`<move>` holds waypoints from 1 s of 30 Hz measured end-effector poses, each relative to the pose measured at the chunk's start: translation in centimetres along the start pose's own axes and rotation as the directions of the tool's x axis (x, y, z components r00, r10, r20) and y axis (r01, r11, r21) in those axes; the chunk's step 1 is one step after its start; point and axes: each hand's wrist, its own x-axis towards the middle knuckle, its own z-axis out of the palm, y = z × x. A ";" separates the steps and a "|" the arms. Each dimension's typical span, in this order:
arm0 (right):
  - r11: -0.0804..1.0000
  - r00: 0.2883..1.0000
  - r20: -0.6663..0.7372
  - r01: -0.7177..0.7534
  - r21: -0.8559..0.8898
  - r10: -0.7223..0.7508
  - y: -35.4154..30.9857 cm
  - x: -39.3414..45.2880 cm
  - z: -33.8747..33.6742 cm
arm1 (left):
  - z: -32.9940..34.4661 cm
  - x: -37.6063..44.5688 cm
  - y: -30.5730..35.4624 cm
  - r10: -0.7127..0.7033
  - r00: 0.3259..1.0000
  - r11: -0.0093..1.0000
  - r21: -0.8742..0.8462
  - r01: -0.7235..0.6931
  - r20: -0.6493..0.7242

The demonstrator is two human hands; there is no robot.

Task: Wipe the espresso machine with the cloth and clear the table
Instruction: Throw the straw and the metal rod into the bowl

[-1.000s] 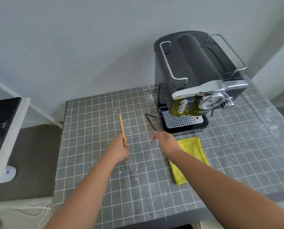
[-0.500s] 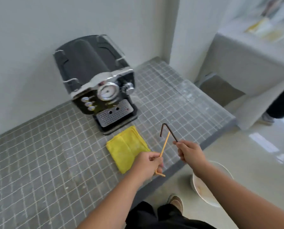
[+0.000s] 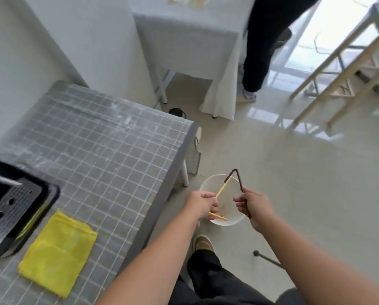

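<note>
The single head-worn view looks steeply down and forward from above the person's forearms, facing past the right edge of the grey grid-tiled table (image 3: 100,150) toward the glossy pale floor (image 3: 294,183). It sits close over the white round bowl (image 3: 232,219) on the floor, which lies near the frame's centre. The black espresso machine with its perforated metal tray (image 3: 10,208) is cut off by the left edge, and the folded yellow cloth (image 3: 56,256) lies at lower left.

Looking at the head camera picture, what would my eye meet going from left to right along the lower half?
Black espresso machine with its perforated metal drip tray → folded yellow cloth → left hand gripping a yellow stick → right hand gripping a bent dark brown stick. The white round bin on the floor lies behind both hands, so I leave it unplaced.
</note>
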 end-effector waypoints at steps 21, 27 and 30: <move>0.948 0.970 0.032 -0.230 -0.219 0.243 1.5 5.9 -5.5 | 0.2 4.4 -0.6 0.027 0.995 0.962 0.275 0.002 -0.101; 0.956 0.971 0.189 -0.088 -0.279 0.145 -1.3 2.9 2.1 | -5.6 -0.6 -0.5 0.180 0.953 0.980 0.130 -0.152 -0.245; 0.937 0.944 0.328 0.079 -0.342 0.040 -2.6 0.7 7.8 | -8.4 -3.4 -1.0 0.225 0.906 0.974 0.059 -0.218 -0.358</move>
